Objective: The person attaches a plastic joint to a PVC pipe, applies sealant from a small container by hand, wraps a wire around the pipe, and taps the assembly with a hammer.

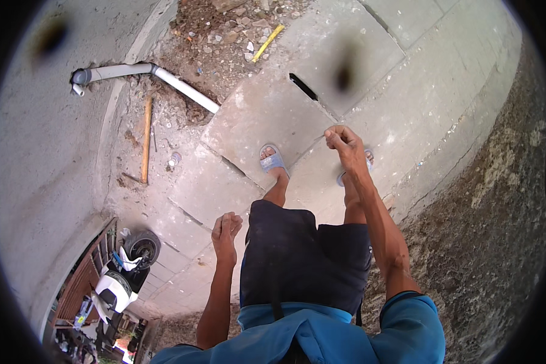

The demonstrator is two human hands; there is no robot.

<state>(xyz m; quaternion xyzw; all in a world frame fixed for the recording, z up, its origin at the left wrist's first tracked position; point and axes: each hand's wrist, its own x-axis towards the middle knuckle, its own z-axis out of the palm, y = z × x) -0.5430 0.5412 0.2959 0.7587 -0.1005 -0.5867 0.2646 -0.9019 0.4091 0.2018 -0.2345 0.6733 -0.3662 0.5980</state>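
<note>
Step in hand, as judged: the person is standing on a paving slab (pixel 273 115) and the strip to its right, apparently pausing or shifting between actions, with no tool showing in either hand. The right hand (pixel 344 143) is hovering above the paving at the slab's right side, its grip curling with thumb and forefinger close together; whether it is pinching anything small cannot be told. The left hand (pixel 226 229) is hanging nearer and to the left, its grip relaxing loosely open, with nothing visible in it.

The slab is lying centrally, far of the shorts. A white pipe (pixel 186 90) is running from the left wall towards the slab's left edge, where its end is passing out of sight. A wooden-handled tool (pixel 147 139) is lying farther left; lifting it would be calling for a bend and a long left-hand reach.

Containers: a small clear plastic container (pixel 174 159) is lying right of that handle; its contents are not showing clearly. The dug patch (pixel 197 39) at the far side is holding soil, stones and a yellow strip (pixel 268 43).
</note>
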